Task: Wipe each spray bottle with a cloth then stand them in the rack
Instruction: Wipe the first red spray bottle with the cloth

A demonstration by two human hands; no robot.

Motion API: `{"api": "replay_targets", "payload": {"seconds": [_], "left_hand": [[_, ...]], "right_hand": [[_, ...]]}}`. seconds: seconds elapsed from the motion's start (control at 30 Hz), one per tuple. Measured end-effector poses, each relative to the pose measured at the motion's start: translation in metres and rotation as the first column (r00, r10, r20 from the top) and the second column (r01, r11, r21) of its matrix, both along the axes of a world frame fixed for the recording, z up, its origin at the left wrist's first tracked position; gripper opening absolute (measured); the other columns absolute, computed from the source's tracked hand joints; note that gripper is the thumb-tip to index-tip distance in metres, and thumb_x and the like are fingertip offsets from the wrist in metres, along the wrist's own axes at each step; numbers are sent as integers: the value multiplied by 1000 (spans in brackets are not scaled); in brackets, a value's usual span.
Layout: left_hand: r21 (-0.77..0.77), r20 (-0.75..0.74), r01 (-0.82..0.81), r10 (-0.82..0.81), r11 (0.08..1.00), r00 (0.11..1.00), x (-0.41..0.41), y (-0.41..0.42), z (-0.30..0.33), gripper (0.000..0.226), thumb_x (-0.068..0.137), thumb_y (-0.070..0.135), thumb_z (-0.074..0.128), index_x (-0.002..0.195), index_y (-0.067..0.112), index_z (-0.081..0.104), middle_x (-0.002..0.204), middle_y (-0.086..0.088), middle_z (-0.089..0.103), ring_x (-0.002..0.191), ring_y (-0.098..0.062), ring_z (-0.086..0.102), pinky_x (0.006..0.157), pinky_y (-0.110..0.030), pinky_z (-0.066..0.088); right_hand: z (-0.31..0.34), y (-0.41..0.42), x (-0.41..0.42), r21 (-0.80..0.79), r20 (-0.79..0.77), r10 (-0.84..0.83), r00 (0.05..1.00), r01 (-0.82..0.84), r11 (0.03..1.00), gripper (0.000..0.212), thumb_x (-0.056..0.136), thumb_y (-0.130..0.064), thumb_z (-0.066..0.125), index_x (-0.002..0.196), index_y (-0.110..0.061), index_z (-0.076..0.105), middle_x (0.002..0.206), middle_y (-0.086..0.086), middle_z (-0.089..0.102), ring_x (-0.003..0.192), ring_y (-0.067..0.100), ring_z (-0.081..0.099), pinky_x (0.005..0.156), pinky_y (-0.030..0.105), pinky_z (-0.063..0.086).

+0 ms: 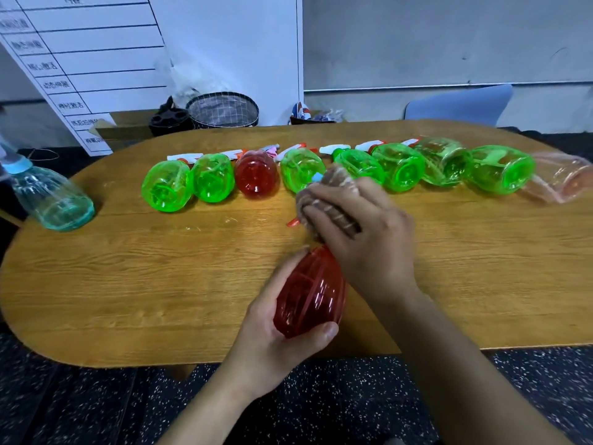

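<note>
Wiping is the step I'm on; my left hand [276, 329] grips the red bottle [309, 292] round its base, fingers and thumb curled about the body, holding it just above the near edge of the table [128, 284]; my right hand [359, 232] has its fingers folded over the cloth [324, 200], pressing it round the bottle's neck and sprayer, which the cloth mostly hides; only a red tip [292, 223] pokes out to the left, probably the trigger or nozzle.

The bottle's long axis runs from its base, close to me, up and away toward the far side of the table, leaning a little right; the head end points away from me, the base toward me.

Beyond it lies a row of bottles [337, 170] on their sides, bases toward me, sprayers pointing away: mostly green, one red, a pale pink one [560, 178] at the right end; a blue bottle [48, 197] stands apart at the left.

I judge the task barely begun, since the whole row waits; next I'd draw the cloth down over the body, turning the bottle in my left hand to reach all round; then it must go upright into the rack, which I cannot see from here, so I'd have to look for it first.
</note>
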State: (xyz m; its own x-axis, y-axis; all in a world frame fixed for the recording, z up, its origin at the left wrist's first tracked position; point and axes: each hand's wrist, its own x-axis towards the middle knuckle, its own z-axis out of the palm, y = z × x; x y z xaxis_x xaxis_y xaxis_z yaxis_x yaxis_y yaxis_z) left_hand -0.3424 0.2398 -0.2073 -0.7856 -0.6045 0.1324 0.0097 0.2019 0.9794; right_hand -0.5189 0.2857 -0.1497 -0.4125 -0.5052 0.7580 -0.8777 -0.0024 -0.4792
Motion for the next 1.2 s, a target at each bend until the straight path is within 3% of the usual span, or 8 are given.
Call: {"api": "replay_targets", "payload": {"seconds": [0.1,0.27,0.4,0.6,0.77,0.9,0.97,1.2], "left_hand": [[16,8,-6,6,1000,1000,2,0,0,88,80,15,88,154,34,45,148,27,57,139,0,56,103,-12,48],[50,3,-12,12,999,1000,1,0,1,86,80,8,86,152,33,46,145,26,61,135,-1,59,101,-14,51],[64,-6,-7,7,998,1000,0,2,3,90,79,1,82,153,32,43,141,34,61,132,5,59,99,-11,51],[79,-12,-13,14,997,1000,0,1,3,92,79,-1,81,156,31,42,141,32,61,131,3,61,98,-12,51],[69,-20,-5,7,998,1000,0,2,3,91,79,-3,83,154,26,41,140,32,62,130,4,62,99,-10,49],[61,4,36,-37,997,999,3,-1,-1,93,80,1,84,158,26,41,148,23,61,136,-5,61,104,-16,49],[68,-1,49,-49,996,999,4,-1,-1,93,80,1,84,158,27,41,148,24,60,136,-5,60,104,-16,50],[89,-21,10,-8,996,1000,1,-3,-3,91,78,2,82,157,26,42,143,20,65,130,-7,65,101,-17,52]], "right_hand": [[1,3,-7,-29,92,-73,993,76,997,27,96,-38,76,121,-28,79,94,-4,64,78,9,60,66,32,52],[-1,3,-9,84,-29,43,999,-41,996,26,94,-39,77,119,-30,79,93,-15,54,77,2,56,64,28,49],[0,6,-20,36,99,-69,993,66,997,29,96,-43,71,121,-31,78,97,-4,67,82,12,64,67,39,55],[-1,11,-36,135,110,79,991,-93,986,29,92,-41,77,119,-30,79,97,-5,70,86,10,65,74,36,55],[4,13,-46,113,149,110,983,-127,985,28,91,-34,81,117,-24,80,99,-8,72,88,-3,64,77,14,47],[11,9,-51,-10,269,45,962,-44,999,23,93,-27,80,116,-24,79,105,-9,75,97,1,70,86,21,55],[14,5,-48,-58,338,147,930,-135,989,24,94,-25,79,118,-20,78,111,-7,76,103,2,71,90,21,55],[9,4,-52,180,443,199,874,-304,935,26,89,-30,82,113,-20,81,106,-18,73,100,-10,69,85,9,50]]}}
